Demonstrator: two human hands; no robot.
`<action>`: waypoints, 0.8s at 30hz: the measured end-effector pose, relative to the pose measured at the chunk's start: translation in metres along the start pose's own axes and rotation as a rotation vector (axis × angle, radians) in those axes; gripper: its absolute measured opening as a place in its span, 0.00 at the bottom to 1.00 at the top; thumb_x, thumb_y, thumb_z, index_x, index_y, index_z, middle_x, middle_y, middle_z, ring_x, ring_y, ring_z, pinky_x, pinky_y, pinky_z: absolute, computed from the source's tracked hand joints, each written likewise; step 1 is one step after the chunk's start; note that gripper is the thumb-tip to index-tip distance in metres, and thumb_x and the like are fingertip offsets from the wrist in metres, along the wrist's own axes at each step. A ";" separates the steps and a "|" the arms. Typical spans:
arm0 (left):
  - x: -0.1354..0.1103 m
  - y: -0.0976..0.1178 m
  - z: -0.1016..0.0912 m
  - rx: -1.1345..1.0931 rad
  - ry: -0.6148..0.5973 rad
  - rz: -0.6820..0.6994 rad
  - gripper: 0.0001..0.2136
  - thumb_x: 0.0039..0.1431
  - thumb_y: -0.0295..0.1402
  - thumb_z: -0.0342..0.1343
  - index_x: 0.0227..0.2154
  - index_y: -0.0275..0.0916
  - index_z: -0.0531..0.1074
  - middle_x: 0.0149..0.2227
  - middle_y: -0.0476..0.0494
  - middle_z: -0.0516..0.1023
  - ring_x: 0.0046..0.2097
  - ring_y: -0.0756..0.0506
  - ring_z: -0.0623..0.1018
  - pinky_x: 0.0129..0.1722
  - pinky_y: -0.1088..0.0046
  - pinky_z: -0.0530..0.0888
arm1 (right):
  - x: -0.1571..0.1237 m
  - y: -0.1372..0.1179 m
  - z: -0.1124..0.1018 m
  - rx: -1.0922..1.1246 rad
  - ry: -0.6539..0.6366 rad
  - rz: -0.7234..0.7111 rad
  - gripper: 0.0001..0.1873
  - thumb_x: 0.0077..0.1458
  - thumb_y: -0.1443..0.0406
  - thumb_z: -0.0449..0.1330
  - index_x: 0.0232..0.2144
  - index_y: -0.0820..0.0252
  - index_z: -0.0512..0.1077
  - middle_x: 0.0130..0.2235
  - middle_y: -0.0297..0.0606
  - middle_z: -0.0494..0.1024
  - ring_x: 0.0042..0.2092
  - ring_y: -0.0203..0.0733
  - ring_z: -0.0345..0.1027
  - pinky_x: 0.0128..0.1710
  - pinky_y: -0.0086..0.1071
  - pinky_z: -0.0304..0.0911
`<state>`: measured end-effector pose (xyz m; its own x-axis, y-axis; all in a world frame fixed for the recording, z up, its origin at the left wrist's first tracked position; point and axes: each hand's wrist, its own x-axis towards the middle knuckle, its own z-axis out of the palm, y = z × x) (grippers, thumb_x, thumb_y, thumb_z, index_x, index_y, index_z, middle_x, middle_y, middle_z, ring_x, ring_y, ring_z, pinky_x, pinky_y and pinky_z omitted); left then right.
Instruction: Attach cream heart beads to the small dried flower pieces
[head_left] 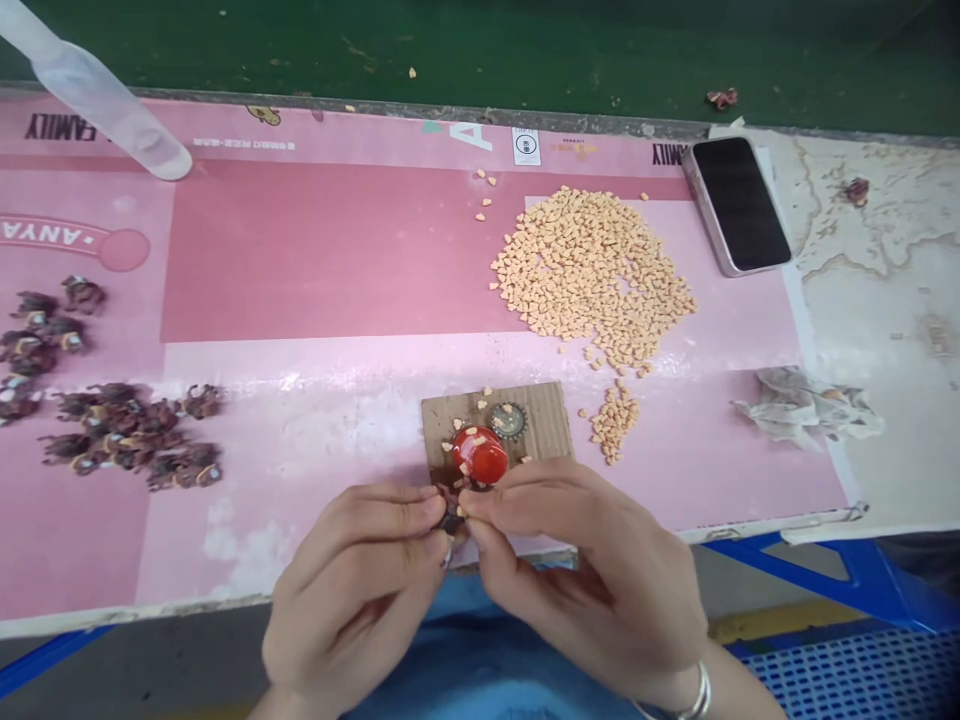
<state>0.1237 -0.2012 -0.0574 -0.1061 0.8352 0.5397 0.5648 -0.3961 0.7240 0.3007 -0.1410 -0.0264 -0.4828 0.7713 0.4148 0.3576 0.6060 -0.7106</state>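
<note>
At the front edge of the table, my left hand [367,570] pinches a small dark brown figure [451,510] between thumb and fingers. The fingertips of my right hand [577,560] are closed against the figure's right side, where a tiny yellow piece [462,512] shows. Much of the figure is hidden by my fingers. Just beyond them lies a piece of cardboard [540,410] bearing a glossy red cap-like thing [481,455] and a metal bottle cap [508,420]. Several yellow pieces are scattered on and around these.
A large heap of yellow pieces [592,270] lies beyond the cardboard, with a smaller pile [615,422] nearer. Dark figures [127,430] are clustered at left. A phone [739,205] and crumpled tissue [814,405] lie right; a translucent plastic strip [112,105] reaches in upper left.
</note>
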 end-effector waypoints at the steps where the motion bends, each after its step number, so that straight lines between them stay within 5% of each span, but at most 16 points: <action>1: -0.003 0.000 0.000 0.020 -0.003 0.005 0.06 0.68 0.23 0.64 0.34 0.38 0.78 0.37 0.45 0.87 0.37 0.46 0.88 0.36 0.70 0.90 | -0.002 -0.004 0.001 -0.062 -0.017 -0.014 0.15 0.62 0.79 0.63 0.45 0.56 0.75 0.36 0.34 0.89 0.36 0.39 0.87 0.44 0.27 0.86; 7: -0.018 -0.001 -0.003 -0.024 0.030 -0.092 0.05 0.67 0.24 0.66 0.42 0.39 0.83 0.45 0.44 0.88 0.46 0.47 0.89 0.50 0.77 0.89 | -0.013 -0.024 0.015 -0.232 0.085 -0.022 0.18 0.59 0.81 0.61 0.46 0.60 0.77 0.48 0.40 0.90 0.45 0.42 0.88 0.51 0.26 0.83; 12: 0.001 -0.002 -0.014 -0.175 0.046 -0.240 0.09 0.63 0.20 0.67 0.41 0.41 0.81 0.41 0.47 0.88 0.43 0.48 0.89 0.46 0.79 0.88 | -0.014 -0.005 -0.001 -0.031 -0.016 -0.049 0.23 0.60 0.79 0.58 0.55 0.60 0.76 0.56 0.46 0.87 0.56 0.48 0.85 0.55 0.35 0.84; 16: 0.028 -0.013 -0.039 -0.120 -0.040 -0.290 0.08 0.64 0.24 0.68 0.41 0.43 0.79 0.37 0.51 0.87 0.40 0.49 0.88 0.43 0.80 0.87 | -0.021 0.027 -0.025 0.008 0.255 0.141 0.27 0.62 0.77 0.61 0.61 0.58 0.76 0.58 0.48 0.86 0.59 0.53 0.83 0.49 0.39 0.87; 20: 0.082 -0.066 -0.054 0.164 -0.114 -0.129 0.07 0.63 0.40 0.72 0.39 0.45 0.83 0.35 0.50 0.87 0.36 0.47 0.87 0.38 0.74 0.85 | -0.030 0.057 -0.036 0.005 0.502 0.181 0.24 0.63 0.76 0.65 0.58 0.54 0.80 0.51 0.43 0.89 0.44 0.50 0.88 0.36 0.37 0.87; 24: 0.180 -0.152 -0.036 0.261 -0.149 -0.145 0.16 0.64 0.48 0.70 0.39 0.38 0.81 0.38 0.45 0.85 0.40 0.43 0.86 0.42 0.66 0.84 | -0.040 0.070 -0.036 0.016 0.629 0.099 0.18 0.62 0.75 0.67 0.52 0.53 0.82 0.41 0.38 0.90 0.35 0.47 0.87 0.32 0.38 0.87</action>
<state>-0.0107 -0.0045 -0.0547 -0.0905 0.9299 0.3566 0.7453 -0.1743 0.6435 0.3738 -0.1224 -0.0719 0.1157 0.7932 0.5978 0.3623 0.5267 -0.7690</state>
